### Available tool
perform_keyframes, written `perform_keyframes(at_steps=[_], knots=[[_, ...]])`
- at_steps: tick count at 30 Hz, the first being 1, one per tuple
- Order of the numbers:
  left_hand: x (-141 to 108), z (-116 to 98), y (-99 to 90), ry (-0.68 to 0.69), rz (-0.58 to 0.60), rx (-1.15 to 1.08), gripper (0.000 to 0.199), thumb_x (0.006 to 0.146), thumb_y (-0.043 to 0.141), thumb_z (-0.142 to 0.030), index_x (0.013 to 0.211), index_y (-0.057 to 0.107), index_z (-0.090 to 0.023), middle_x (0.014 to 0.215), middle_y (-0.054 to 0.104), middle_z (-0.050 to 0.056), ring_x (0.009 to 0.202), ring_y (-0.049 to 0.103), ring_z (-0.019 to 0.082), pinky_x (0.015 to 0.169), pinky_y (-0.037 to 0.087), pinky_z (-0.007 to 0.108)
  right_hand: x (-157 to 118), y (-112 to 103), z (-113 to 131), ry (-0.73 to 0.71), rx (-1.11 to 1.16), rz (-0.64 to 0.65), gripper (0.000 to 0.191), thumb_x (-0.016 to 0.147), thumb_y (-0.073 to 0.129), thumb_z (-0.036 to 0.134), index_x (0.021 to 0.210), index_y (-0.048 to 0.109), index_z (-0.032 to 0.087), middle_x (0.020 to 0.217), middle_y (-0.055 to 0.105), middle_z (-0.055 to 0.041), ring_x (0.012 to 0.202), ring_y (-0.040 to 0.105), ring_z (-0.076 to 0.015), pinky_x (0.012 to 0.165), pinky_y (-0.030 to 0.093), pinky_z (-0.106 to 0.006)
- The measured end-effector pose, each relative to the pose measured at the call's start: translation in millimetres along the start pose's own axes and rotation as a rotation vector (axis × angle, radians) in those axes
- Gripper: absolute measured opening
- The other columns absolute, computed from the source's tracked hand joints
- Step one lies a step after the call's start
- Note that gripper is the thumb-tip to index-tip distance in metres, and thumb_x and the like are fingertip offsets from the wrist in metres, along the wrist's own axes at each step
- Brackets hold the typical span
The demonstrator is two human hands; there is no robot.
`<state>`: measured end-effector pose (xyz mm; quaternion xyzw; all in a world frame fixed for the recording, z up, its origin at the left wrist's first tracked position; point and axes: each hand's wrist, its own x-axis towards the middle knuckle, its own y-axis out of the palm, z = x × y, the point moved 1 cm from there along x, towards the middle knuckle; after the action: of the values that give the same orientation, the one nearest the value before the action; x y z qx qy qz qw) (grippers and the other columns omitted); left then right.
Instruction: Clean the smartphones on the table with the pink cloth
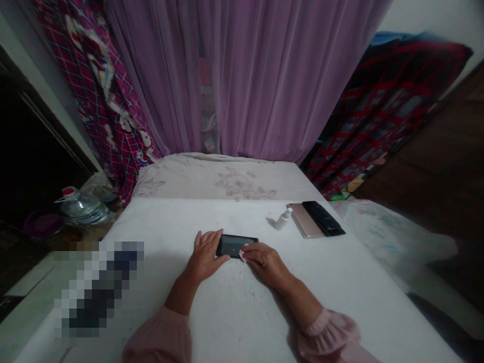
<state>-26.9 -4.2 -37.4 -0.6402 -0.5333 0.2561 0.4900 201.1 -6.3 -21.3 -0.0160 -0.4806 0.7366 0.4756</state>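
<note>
Left hand [206,256] clasps the phone [231,244] by its left end; right hand [267,263] pinches a pink pad [242,253] on its right end, mid-table, with open tabletop [242,317] between phone and bottle [283,220], toward the right edge

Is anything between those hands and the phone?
Yes: a pale pink pad or cloth, pinched in the right hand, is against the smartphone at its right end. Nothing visible separates the left hand from the left end.
</note>
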Motion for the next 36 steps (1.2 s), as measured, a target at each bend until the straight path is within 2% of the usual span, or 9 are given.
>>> perform_keyframes(at_steps=[5, 9, 12, 15, 19, 24, 29, 32, 36], knots=[[0.9, -0.2, -0.7, 0.002, 0.022, -0.016, 0.067, 0.084, 0.059, -0.038, 0.143, 0.032, -0.022, 0.136, 0.052, 0.011, 0.13, 0.041, 0.028, 0.113, 0.012, 0.056, -11.9, -15.3, -18.6, 0.111, -0.041, -0.097, 0.018, 0.09, 0.055, 0.022, 0.092, 0.073, 0.024, 0.099, 0.073, -0.0072, 0.092, 0.068, -0.0178, 0.082, 0.056, -0.032], [1.2, 0.0, -0.2, 0.002, 0.02, 0.0, 0.067, 0.084, 0.059, -0.039, 0.142, 0.033, -0.021, 0.135, 0.053, 0.011, 0.129, 0.042, 0.029, 0.114, 0.013, 0.056, 7.0, -8.6, -31.2, 0.187, -0.123, -0.17, 0.019, 0.087, 0.055, 0.017, 0.089, 0.074, 0.022, 0.095, 0.074, -0.0071, 0.09, 0.068, -0.019, 0.081, 0.056, -0.034], [0.8, 0.2, 0.7, 0.007, 0.0, 0.009, 0.066, 0.084, 0.059, -0.04, 0.142, 0.034, -0.021, 0.134, 0.054, 0.011, 0.128, 0.043, 0.029, 0.113, 0.014, 0.057, 22.0, 6.6, -26.2, 0.184, -0.13, -0.162, 0.02, 0.088, 0.054, 0.016, 0.09, 0.074, 0.022, 0.095, 0.074, -0.0071, 0.09, 0.068, -0.0189, 0.082, 0.055, -0.033], [0.2, 0.4, 1.8, 0.008, -0.016, 0.006, 0.066, 0.084, 0.059, -0.041, 0.142, 0.035, -0.02, 0.133, 0.054, 0.012, 0.127, 0.044, 0.029, 0.113, 0.015, 0.057, 20.0, 16.9, -14.5, 0.124, -0.083, -0.149, 0.02, 0.089, 0.054, 0.018, 0.091, 0.073, 0.022, 0.097, 0.073, -0.0071, 0.093, 0.067, -0.0177, 0.083, 0.055, -0.032], [-0.1, 0.4, 2.5, 0.004, -0.026, 0.0, 0.066, 0.084, 0.06, -0.041, 0.142, 0.034, -0.021, 0.133, 0.054, 0.012, 0.127, 0.044, 0.029, 0.113, 0.015, 0.056, -0.2, 9.0, -10.2, 0.075, -0.027, -0.141, 0.019, 0.09, 0.054, 0.021, 0.093, 0.073, 0.023, 0.099, 0.073, -0.0069, 0.096, 0.067, -0.0174, 0.085, 0.055, -0.032], [0.2, 0.4, 1.7, 0.01, -0.01, -0.018, 0.067, 0.084, 0.059, -0.041, 0.142, 0.033, -0.022, 0.134, 0.054, 0.011, 0.128, 0.043, 0.028, 0.113, 0.013, 0.056, 2.6, -6.0, -27.5, 0.215, -0.132, -0.162, 0.021, 0.088, 0.054, 0.019, 0.091, 0.074, 0.023, 0.095, 0.074, -0.0069, 0.091, 0.068, -0.0195, 0.081, 0.056, -0.034], [0.7, -0.3, 1.9, -0.003, -0.032, -0.015, 0.067, 0.083, 0.06, -0.041, 0.141, 0.035, -0.021, 0.133, 0.055, 0.011, 0.127, 0.044, 0.028, 0.113, 0.015, 0.056, 22.1, 11.4, -21.0, 0.218, -0.144, -0.175, 0.021, 0.088, 0.054, 0.019, 0.09, 0.074, 0.023, 0.095, 0.074, -0.0071, 0.091, 0.068, -0.0194, 0.083, 0.056, -0.034], [1.3, -2.4, 2.7, -0.022, -0.048, -0.002, 0.068, 0.081, 0.063, -0.042, 0.139, 0.037, -0.019, 0.132, 0.056, 0.012, 0.126, 0.045, 0.029, 0.113, 0.016, 0.056, 16.2, 19.9, -8.6, 0.144, -0.1, -0.159, 0.02, 0.09, 0.053, 0.02, 0.092, 0.073, 0.023, 0.098, 0.073, -0.007, 0.095, 0.067, -0.0184, 0.084, 0.055, -0.032], [1.2, -5.4, 3.4, -0.037, -0.079, 0.02, 0.069, 0.079, 0.064, -0.045, 0.138, 0.038, -0.019, 0.13, 0.057, 0.012, 0.125, 0.046, 0.03, 0.113, 0.017, 0.055, 1.2, 12.5, -8.6, 0.155, -0.1, -0.185, 0.021, 0.09, 0.052, 0.02, 0.094, 0.073, 0.024, 0.098, 0.073, -0.0065, 0.094, 0.067, -0.0184, 0.083, 0.055, -0.032]])
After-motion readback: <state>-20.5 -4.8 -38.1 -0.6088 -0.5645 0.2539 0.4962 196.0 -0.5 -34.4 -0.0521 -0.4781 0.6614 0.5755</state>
